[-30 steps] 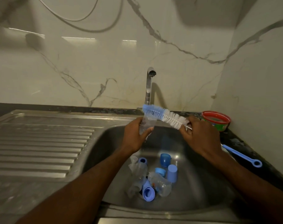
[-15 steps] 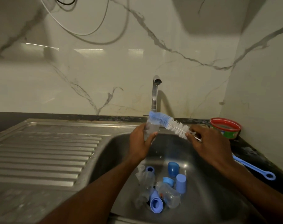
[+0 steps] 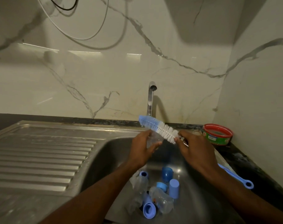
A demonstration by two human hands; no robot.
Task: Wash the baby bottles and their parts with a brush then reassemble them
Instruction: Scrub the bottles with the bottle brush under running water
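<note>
Two hands at work over the sink [image 3: 105, 152]: left hand [image 3: 141, 150] curled round a clear baby bottle [image 3: 152, 139], held up just under the tap [image 3: 151, 97]; right hand [image 3: 194, 149] pinching the wire neck of the bottle brush [image 3: 158, 128], bristle head lying across the bottle's top, not yet inside as far as I can tell.

Handling, my guess: bottle is thin clear plastic, v. light, prob. wet & slick, so wrap the body w/ the whole palm, don't pinch the rim. Brush bristles soft, wire stem bendy; take it close to the bristles for control going in, blue handle [image 3: 237, 177] trails off behind the wrist.

Rest of the parts sit in the basin bottom near the drain: another clear bottle [image 3: 161, 202], blue caps [image 3: 174, 188] & a collar [image 3: 161, 185], all apart.

Surface: stainless sink w/ ribbed drainboard [image 3: 40, 159] to the left, dark worktop [image 3: 244, 159] on the right carrying a red-rimmed tub [image 3: 218, 135]. Marble-look wall behind, cables hanging, dim light.
</note>
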